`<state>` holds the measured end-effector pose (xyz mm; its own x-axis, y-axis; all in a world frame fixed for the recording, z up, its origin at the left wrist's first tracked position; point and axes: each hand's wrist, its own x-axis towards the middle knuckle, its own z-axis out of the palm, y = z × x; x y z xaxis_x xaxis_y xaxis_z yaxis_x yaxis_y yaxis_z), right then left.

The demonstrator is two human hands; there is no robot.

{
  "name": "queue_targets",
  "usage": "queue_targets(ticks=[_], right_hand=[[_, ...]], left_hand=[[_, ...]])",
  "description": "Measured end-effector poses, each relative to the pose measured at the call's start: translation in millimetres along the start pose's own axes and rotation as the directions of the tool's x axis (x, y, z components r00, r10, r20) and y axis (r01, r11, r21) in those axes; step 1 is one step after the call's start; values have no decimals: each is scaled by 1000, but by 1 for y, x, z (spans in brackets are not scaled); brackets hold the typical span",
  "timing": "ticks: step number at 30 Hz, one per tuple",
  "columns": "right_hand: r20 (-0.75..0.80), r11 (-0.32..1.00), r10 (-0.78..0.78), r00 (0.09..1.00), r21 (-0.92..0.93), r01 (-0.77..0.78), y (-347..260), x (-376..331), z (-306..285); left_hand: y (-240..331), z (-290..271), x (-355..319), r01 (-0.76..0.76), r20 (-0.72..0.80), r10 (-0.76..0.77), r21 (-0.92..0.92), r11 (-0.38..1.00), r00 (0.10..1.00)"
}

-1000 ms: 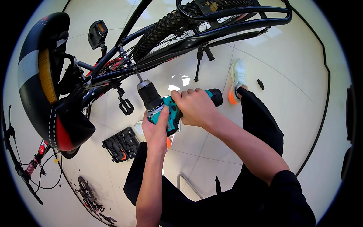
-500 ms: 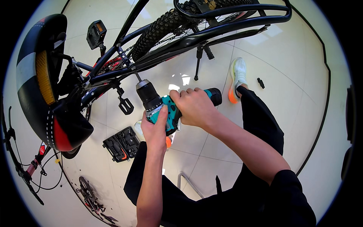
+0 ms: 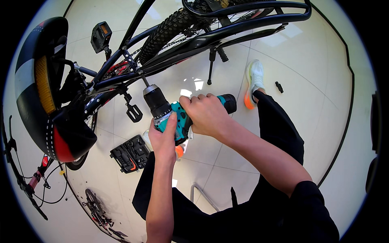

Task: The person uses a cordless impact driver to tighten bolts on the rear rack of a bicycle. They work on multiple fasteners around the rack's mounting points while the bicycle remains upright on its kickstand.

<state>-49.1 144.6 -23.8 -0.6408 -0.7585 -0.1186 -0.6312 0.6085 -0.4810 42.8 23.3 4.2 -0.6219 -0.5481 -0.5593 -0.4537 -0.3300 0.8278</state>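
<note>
A teal and black cordless drill [image 3: 175, 117] is gripped in both of my hands. My left hand [image 3: 163, 135] cups the body just behind the chuck, thumb along its side. Around the handle wrap the fingers of my right hand [image 3: 206, 113]. From the black chuck [image 3: 154, 97] a thin bit points up and left to the bicycle frame [image 3: 117, 81], where its tip meets a bracket near the rear wheel [image 3: 167, 33]. Whether the tip sits in a screw is too small to tell. The black rear rack [image 3: 247, 25] stretches across the top.
The saddle [image 3: 48, 93], black with red and an amber reflector, stands at the left. Pedals [image 3: 134, 113] and a kickstand [image 3: 210, 69] stick out. On the tiled floor are an opened tool case [image 3: 130, 154], a small black part [image 3: 279, 87] and, farther off, more bicycle parts [image 3: 97, 208].
Drill, hands and bicycle appear shifted slightly left in the view. My grip on the drill is the same, and the bit still touches the bracket area.
</note>
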Motion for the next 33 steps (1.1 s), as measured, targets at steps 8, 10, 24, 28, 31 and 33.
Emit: queue_targets(ticks=[8, 10, 24, 28, 31, 33], right_hand=[[-4, 1000, 0, 1000, -22, -1, -1, -2, 0], [-25, 1000, -9, 1000, -12, 8, -1, -2, 1], [-104, 998, -37, 994, 41, 42, -3, -7, 4], [-69, 1000, 8, 998, 29, -6, -7, -9, 5], [-97, 1000, 20, 995, 17, -19, -12, -12, 4], [-73, 998, 21, 997, 56, -17, -11, -10, -2]], left_hand=[[2, 0, 0, 19, 0, -19, 28, 999, 1000], [0, 0, 1, -2, 0, 2, 62, 998, 1000], [-59, -1, -30, 678, 403, -545, -440, 589, 735], [-60, 26, -48, 689, 461, -518, -395, 608, 721], [-42, 37, -37, 539, 350, -420, -397, 743, 837], [-47, 35, -30, 470, 312, -366, -394, 789, 877]])
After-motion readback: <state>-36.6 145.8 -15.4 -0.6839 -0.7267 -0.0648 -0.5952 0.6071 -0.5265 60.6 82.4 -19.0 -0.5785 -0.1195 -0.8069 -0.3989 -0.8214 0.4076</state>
